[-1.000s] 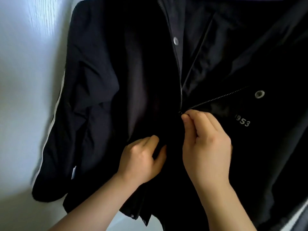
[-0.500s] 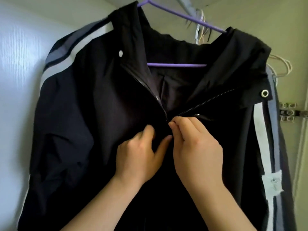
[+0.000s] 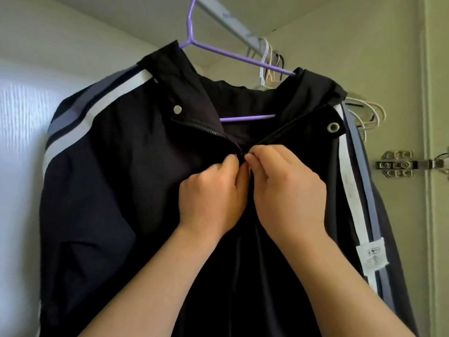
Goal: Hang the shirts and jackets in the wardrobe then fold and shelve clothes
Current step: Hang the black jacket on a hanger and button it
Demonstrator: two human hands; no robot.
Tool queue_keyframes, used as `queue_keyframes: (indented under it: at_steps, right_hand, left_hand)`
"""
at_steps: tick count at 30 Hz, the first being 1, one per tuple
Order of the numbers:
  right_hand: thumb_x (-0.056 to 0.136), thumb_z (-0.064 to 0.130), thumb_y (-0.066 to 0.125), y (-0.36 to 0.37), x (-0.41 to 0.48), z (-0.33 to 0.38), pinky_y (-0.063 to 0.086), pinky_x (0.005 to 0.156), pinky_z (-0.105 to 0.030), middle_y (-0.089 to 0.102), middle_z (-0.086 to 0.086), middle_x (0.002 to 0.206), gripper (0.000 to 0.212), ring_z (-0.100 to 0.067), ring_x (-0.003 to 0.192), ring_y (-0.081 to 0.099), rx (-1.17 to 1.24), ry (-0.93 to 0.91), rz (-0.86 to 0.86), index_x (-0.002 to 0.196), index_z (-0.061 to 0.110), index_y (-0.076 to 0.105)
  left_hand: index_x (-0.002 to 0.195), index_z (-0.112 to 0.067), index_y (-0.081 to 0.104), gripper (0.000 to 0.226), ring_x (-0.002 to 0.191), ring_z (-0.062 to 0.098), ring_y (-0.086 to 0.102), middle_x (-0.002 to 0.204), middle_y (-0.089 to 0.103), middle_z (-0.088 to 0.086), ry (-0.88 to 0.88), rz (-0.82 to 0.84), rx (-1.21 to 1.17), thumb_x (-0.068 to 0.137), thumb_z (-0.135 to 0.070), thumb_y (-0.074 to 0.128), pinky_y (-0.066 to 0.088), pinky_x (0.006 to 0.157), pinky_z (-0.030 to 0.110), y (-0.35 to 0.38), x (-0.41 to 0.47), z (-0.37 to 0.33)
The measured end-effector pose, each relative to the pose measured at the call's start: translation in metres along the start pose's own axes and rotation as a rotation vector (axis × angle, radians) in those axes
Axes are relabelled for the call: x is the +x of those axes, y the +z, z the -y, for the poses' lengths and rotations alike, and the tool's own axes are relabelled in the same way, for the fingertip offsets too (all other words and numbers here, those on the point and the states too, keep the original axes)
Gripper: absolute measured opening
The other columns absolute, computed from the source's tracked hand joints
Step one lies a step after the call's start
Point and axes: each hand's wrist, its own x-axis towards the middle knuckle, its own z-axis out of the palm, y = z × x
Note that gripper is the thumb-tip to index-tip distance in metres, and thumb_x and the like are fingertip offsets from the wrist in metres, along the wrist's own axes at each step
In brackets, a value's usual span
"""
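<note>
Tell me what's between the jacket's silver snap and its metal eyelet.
In the head view, the purple hanger crosses the open collar gap between the snap and eyelet of the jacket.

Zip slider (image 3: 241, 154) sits higher on jacket (image 3: 121, 190) vs 1 s ago, near the collar; open V above is shorter. Right hand (image 3: 289, 190) pinching it & left hand (image 3: 211, 198) gripping fabric are higher, closer together. Rail (image 3: 230, 25) now in view.

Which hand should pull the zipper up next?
Probably the right hand: it pinches at the zipper slider where the teeth meet. The left hand grips the jacket fabric beside it, better for steadying.
</note>
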Motion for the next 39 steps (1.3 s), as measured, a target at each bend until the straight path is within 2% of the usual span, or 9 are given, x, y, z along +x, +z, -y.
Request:
queue_keyframes:
  at_steps: [2,8,18,21,26,29,32,36,39]
  right_hand:
    - [0.099,0.028,0.054,-0.003,0.015,-0.004,0.046,0.044,-0.033,0.067,0.005,0.091,0.018,-0.022,0.062,0.061,-0.038,-0.061,-0.045,0.095,0.018,0.069]
    - [0.1,0.027,0.054,-0.001,0.024,-0.004,0.042,0.04,-0.033,0.065,0.004,0.086,0.02,-0.023,0.055,0.056,-0.066,-0.111,-0.075,0.091,0.017,0.069]
    - [0.099,0.027,0.056,-0.016,0.083,0.003,0.035,0.043,-0.027,0.065,0.0,0.077,0.024,-0.029,0.058,0.054,-0.2,-0.078,-0.377,0.081,0.018,0.069]
    - [0.099,0.026,0.055,-0.012,0.089,0.004,0.03,0.045,-0.027,0.064,0.001,0.077,0.023,-0.028,0.063,0.054,-0.238,-0.096,-0.364,0.082,0.017,0.068]
    - [0.102,0.026,0.052,-0.001,0.073,0.0,0.043,0.049,-0.037,0.068,0.0,0.088,0.024,-0.028,0.073,0.06,-0.117,-0.088,-0.29,0.092,0.015,0.071]
    - [0.1,0.029,0.055,0.001,0.075,0.0,0.043,0.05,-0.033,0.067,0.002,0.098,0.022,-0.024,0.083,0.062,-0.097,-0.053,-0.269,0.094,0.016,0.07]
    - [0.098,0.036,0.056,0.005,0.077,-0.002,0.043,0.054,-0.031,0.065,0.003,0.105,0.023,-0.023,0.089,0.06,-0.066,-0.053,-0.22,0.096,0.017,0.069]
    - [0.097,0.055,0.045,0.002,0.083,-0.013,0.045,0.081,-0.039,0.063,-0.001,0.105,0.046,-0.024,0.096,0.057,0.158,0.035,-0.163,0.104,0.017,0.069]
    - [0.1,0.057,0.034,-0.006,0.091,-0.029,0.039,0.091,-0.044,0.061,-0.009,0.117,0.05,-0.035,0.108,0.053,0.019,0.247,-0.151,0.113,0.019,0.065]
  left_hand:
    - [0.067,-0.011,0.055,0.037,0.037,0.036,0.049,0.05,0.052,0.006,0.041,-0.025,0.008,0.097,-0.032,0.049,0.036,0.038,0.029,0.002,0.0,0.001]
    - [0.062,-0.013,0.05,0.038,0.034,0.033,0.044,0.047,0.047,0.005,0.058,-0.039,0.034,0.096,-0.029,0.052,0.037,0.034,0.029,0.001,0.0,0.012]
    - [0.058,-0.017,0.044,0.042,0.032,0.019,0.038,0.045,0.038,-0.005,0.085,-0.056,0.01,0.097,-0.027,0.055,0.027,0.035,0.02,0.002,-0.006,0.019]
    - [0.057,-0.017,0.044,0.042,0.032,0.025,0.042,0.044,0.041,-0.002,0.064,-0.031,0.028,0.096,-0.029,0.054,0.032,0.034,0.024,0.002,-0.013,0.023]
    - [0.063,-0.024,0.039,0.035,0.036,0.028,0.05,0.046,0.045,-0.005,0.032,0.109,0.035,0.094,-0.04,0.047,0.038,0.035,0.028,-0.006,-0.007,0.025]
    - [0.069,-0.022,0.042,0.032,0.043,0.033,0.054,0.052,0.051,-0.004,0.058,0.073,0.073,0.092,-0.043,0.045,0.028,0.045,0.024,-0.021,0.012,0.032]
    - [0.08,-0.016,0.054,0.021,0.056,0.035,0.056,0.065,0.058,0.001,0.077,-0.131,0.113,0.093,-0.033,0.051,0.028,0.051,0.03,-0.036,0.049,0.046]
    - [0.097,-0.01,0.059,0.015,0.091,0.036,0.052,0.099,0.061,0.011,0.069,-0.274,0.198,0.089,-0.023,0.057,0.037,0.08,0.044,-0.047,0.099,0.071]
    - [0.103,-0.012,0.057,0.023,0.103,0.037,0.049,0.11,0.057,0.012,-0.007,-0.3,0.306,0.089,-0.029,0.056,0.036,0.091,0.047,-0.051,0.118,0.082]
